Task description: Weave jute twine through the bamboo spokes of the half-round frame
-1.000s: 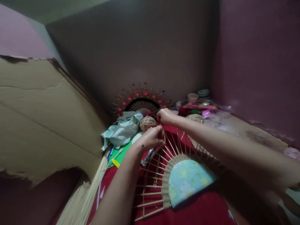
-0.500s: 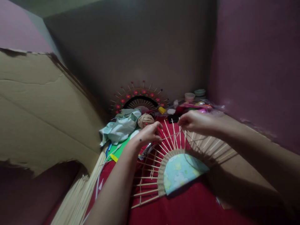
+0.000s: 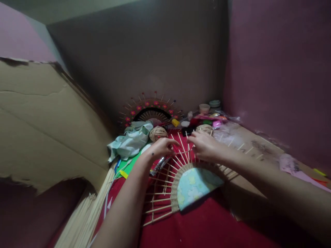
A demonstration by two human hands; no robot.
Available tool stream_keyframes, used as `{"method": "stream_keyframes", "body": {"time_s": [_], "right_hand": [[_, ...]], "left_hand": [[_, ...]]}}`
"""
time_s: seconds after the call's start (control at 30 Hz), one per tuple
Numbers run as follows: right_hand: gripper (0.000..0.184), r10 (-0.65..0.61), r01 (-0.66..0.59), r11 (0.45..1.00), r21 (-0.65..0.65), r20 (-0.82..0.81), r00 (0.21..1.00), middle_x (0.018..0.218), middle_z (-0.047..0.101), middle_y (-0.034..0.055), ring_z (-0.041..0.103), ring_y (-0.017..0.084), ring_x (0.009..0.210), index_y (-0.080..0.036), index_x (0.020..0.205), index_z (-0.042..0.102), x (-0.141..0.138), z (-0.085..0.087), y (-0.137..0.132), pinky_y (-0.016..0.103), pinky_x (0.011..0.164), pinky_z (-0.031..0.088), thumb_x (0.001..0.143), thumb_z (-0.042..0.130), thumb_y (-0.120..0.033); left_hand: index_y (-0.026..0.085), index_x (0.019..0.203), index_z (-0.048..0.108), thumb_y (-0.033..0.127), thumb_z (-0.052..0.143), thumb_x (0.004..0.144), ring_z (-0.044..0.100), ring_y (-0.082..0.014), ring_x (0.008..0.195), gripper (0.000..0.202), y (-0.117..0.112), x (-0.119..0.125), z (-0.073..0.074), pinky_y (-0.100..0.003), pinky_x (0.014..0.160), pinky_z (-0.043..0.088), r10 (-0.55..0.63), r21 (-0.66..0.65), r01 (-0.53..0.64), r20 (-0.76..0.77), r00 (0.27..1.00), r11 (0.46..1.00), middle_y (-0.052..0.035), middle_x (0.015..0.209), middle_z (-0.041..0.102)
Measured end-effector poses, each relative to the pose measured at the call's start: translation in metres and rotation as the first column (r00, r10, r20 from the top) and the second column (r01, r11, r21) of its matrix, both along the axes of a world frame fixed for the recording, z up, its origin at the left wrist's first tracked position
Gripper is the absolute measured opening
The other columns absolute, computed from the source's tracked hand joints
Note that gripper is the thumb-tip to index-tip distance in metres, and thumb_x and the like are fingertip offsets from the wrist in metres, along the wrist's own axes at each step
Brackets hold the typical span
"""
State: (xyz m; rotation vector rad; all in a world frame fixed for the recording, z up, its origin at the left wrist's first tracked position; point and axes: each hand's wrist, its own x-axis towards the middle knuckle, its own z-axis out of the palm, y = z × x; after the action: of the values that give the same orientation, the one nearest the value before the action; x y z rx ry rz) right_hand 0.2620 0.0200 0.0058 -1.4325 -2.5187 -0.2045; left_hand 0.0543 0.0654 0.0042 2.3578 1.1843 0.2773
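Resting on a red cloth (image 3: pixel 207 227), a half-round stick frame (image 3: pixel 178 172) fans its thin wooden spokes outward from a woven rim around a pale blue patterned centre (image 3: pixel 193 184). The left hand (image 3: pixel 161 148) sits at the frame's upper left edge, its grip pinched together on the tips of the spokes there. The right hand (image 3: pixel 205 146) lies just beside it, across the top of the fan, fingers curled down among the upright spokes; whether its grip is closed on one of them I cannot tell. Just behind the hands sits a ball of twine (image 3: pixel 157 133), next to a crumpled pale green cloth (image 3: pixel 129 143). Farther back a finished fan decoration (image 3: pixel 150 108) with pink flowers leans at the wall. A bundle of long sticks (image 3: pixel 85 217) lies at the left, below a large cardboard sheet (image 3: pixel 43 124). Small pots and bright clutter (image 3: pixel 209 119) crowd the far right corner.
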Motion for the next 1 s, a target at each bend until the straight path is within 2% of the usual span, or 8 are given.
{"method": "stream_keyframes", "body": {"time_s": [0.07, 0.23, 0.33, 0.5, 0.7, 1.0], "right_hand": [[0.024, 0.039, -0.04, 0.999, -0.035, -0.016, 0.999, 0.093, 0.059, 0.0112, 0.049, 0.023, 0.089, -0.017, 0.096, 0.063, -0.011, -0.004, -0.001, 0.031, 0.071, 0.034, 0.078, 0.048, -0.02], [0.022, -0.007, 0.01, 0.996, -0.093, 0.033, 0.999, 0.088, 0.063, 0.0124, 0.054, 0.022, 0.086, -0.014, 0.083, 0.067, -0.027, -0.007, 0.004, 0.03, 0.068, 0.034, 0.081, 0.046, -0.02], [0.021, -0.008, 0.013, 0.993, -0.116, 0.044, 0.999, 0.084, 0.065, 0.0116, 0.058, 0.02, 0.079, -0.014, 0.08, 0.067, -0.026, -0.004, 0.008, 0.028, 0.063, 0.035, 0.079, 0.046, -0.018], [0.023, -0.026, 0.03, 0.994, -0.109, 0.038, 0.999, 0.09, 0.065, 0.0123, 0.059, 0.021, 0.082, -0.015, 0.081, 0.067, -0.023, -0.007, 0.015, 0.027, 0.063, 0.037, 0.079, 0.045, -0.019], [0.02, -0.087, 0.087, 0.988, -0.128, 0.006, 0.996, 0.087, 0.066, 0.0118, 0.06, 0.021, 0.081, -0.015, 0.078, 0.067, -0.024, -0.011, 0.019, 0.025, 0.059, 0.038, 0.076, 0.047, -0.019], [0.019, -0.09, 0.086, 0.986, -0.144, -0.02, 0.996, 0.091, 0.065, 0.0112, 0.06, 0.022, 0.085, -0.017, 0.079, 0.067, -0.02, -0.01, 0.018, 0.026, 0.061, 0.04, 0.077, 0.047, -0.019]], "left_hand": [[0.019, 0.104, 0.064, 0.028, 0.062, 0.067, 0.046, -0.0098, 0.056, 0.038, 0.0, 0.0, 0.001, -0.02, 0.051, 0.034, 0.002, 0.018, -0.002, -0.012, 1.0, 1.0, 0.0036, 0.06, 0.051], [0.018, 0.105, 0.063, 0.027, 0.061, 0.068, 0.046, -0.0098, 0.056, 0.037, -0.002, 0.001, 0.001, -0.02, 0.053, 0.035, 0.02, 0.018, -0.019, -0.038, 0.999, 1.0, 0.0029, 0.062, 0.052], [0.019, 0.105, 0.063, 0.028, 0.061, 0.068, 0.047, -0.0101, 0.057, 0.038, -0.002, 0.001, 0.0, -0.02, 0.053, 0.035, 0.012, 0.021, -0.011, -0.029, 1.0, 1.0, 0.003, 0.062, 0.052], [0.019, 0.104, 0.064, 0.029, 0.063, 0.067, 0.045, -0.01, 0.056, 0.038, -0.001, 0.001, 0.0, -0.02, 0.052, 0.034, 0.016, 0.033, -0.016, -0.022, 1.0, 0.999, 0.0036, 0.061, 0.05], [0.019, 0.103, 0.064, 0.029, 0.063, 0.067, 0.044, -0.0095, 0.056, 0.038, -0.003, 0.002, 0.001, -0.02, 0.052, 0.034, 0.015, 0.028, -0.015, -0.02, 1.0, 0.999, 0.0034, 0.061, 0.05], [0.019, 0.102, 0.064, 0.024, 0.059, 0.068, 0.046, -0.0108, 0.059, 0.036, -0.007, 0.005, 0.007, -0.02, 0.054, 0.034, 0.013, 0.027, -0.012, -0.039, 0.999, 1.0, 0.0026, 0.062, 0.053]]}}
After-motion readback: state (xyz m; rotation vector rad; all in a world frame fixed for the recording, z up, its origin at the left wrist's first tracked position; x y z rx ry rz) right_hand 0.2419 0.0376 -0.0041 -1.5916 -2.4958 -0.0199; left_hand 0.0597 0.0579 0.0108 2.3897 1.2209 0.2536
